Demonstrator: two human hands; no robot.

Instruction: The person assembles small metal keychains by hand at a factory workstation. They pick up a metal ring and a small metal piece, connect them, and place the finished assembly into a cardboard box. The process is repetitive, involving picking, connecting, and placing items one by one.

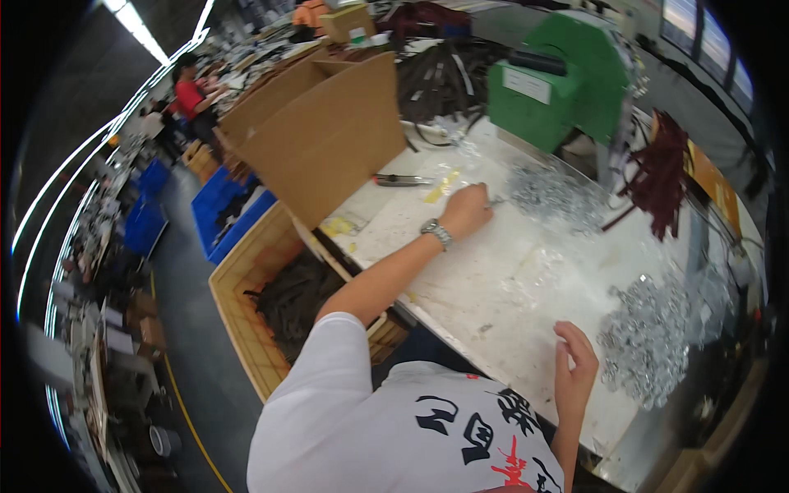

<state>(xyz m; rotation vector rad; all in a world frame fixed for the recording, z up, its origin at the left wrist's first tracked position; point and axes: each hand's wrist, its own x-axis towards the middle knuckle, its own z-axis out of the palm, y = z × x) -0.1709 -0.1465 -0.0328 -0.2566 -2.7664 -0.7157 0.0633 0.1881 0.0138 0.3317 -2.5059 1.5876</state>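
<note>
My left hand (468,210), with a metal watch (436,233) at its wrist, reaches across the white worktable (460,292). Its fingers are curled closed at the near edge of a spread of small silvery metal parts (552,197). Whatever lies between the fingertips is too small to make out. Nearer to me, my right hand (578,360) hovers by the table with its fingers loosely extended and the thumb apart, seemingly holding nothing. Just right of it lies a larger heap of shiny metal parts (647,337).
A green machine (559,90) stands at the back, with dark red strips (660,177) hanging at its right. A cardboard box (320,135), a utility knife (403,180) and dark strips (444,78) are beyond my left hand. A yellow crate (234,283) sits left of the table.
</note>
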